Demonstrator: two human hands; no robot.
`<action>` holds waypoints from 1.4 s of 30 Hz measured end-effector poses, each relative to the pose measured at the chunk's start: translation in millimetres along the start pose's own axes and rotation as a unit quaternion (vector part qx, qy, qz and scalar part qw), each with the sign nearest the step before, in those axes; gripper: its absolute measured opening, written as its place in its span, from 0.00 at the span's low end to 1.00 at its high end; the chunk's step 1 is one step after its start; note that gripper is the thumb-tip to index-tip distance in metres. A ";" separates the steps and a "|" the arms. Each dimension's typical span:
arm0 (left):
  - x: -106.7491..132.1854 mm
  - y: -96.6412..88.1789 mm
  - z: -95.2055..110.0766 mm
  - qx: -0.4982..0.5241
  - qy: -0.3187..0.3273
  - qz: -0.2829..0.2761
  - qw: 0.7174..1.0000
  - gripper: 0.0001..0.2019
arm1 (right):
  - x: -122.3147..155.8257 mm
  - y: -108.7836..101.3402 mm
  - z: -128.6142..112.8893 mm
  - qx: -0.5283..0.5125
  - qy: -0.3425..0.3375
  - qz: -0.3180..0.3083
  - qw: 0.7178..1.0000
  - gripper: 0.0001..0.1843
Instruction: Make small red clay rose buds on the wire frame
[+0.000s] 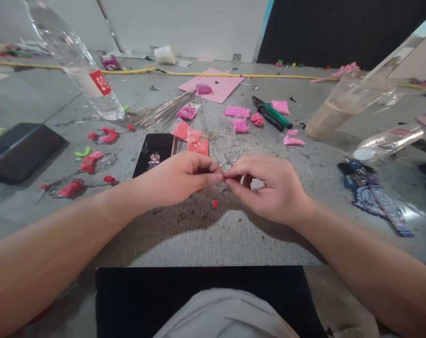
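My left hand (pixel 185 178) and my right hand (pixel 265 185) meet over the middle of the table, fingertips almost touching. Both pinch a tiny bit of red modelling clay (pixel 224 177), mostly hidden by the fingers. Thin silvery wire (pixel 240 155) shows just behind my right fingertips; whether it joins the clay I cannot tell. A small red clay lump (pixel 215 203) lies on the table below my hands. Past my left hand are bags of orange-red clay (pixel 198 142) and a phone (pixel 152 149) with its screen lit.
A bundle of wires (pixel 163 111), pliers (pixel 272 113), pink clay packets (pixel 237 111) and pink paper (pixel 220 87) lie farther back. Red clay pieces on wire (pixel 89 162) sit at left, near a water bottle (pixel 82 70). A cup of brown drink (pixel 329 115) stands right.
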State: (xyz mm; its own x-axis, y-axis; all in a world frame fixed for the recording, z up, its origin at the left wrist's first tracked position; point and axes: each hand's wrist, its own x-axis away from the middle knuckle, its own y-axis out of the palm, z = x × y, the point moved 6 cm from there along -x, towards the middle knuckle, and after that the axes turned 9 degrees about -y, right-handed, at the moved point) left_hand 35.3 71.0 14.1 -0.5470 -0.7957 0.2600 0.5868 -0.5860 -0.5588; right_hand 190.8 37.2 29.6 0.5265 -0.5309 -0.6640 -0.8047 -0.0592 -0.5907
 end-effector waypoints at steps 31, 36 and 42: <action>-14.3 -14.3 -21.0 -0.322 0.134 0.149 0.926 0.11 | 5.1 -0.7 24.6 0.013 0.138 -0.021 0.990 0.03; -16.1 -16.8 -24.5 -0.324 0.106 0.141 0.929 0.13 | 7.5 4.1 29.8 -0.031 0.172 -0.043 0.984 0.04; -13.2 -26.9 -17.0 -0.268 0.092 0.204 0.937 0.09 | 3.7 4.9 24.6 -0.008 0.134 -0.075 0.988 0.13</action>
State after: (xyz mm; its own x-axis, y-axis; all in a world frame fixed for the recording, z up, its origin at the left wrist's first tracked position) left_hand 16.6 99.9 12.4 -0.4658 -0.8676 -0.1741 0.4119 -0.0385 -0.9104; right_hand 195.6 55.7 12.9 0.5500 -0.7196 -0.4239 -0.7292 -0.1663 -0.6638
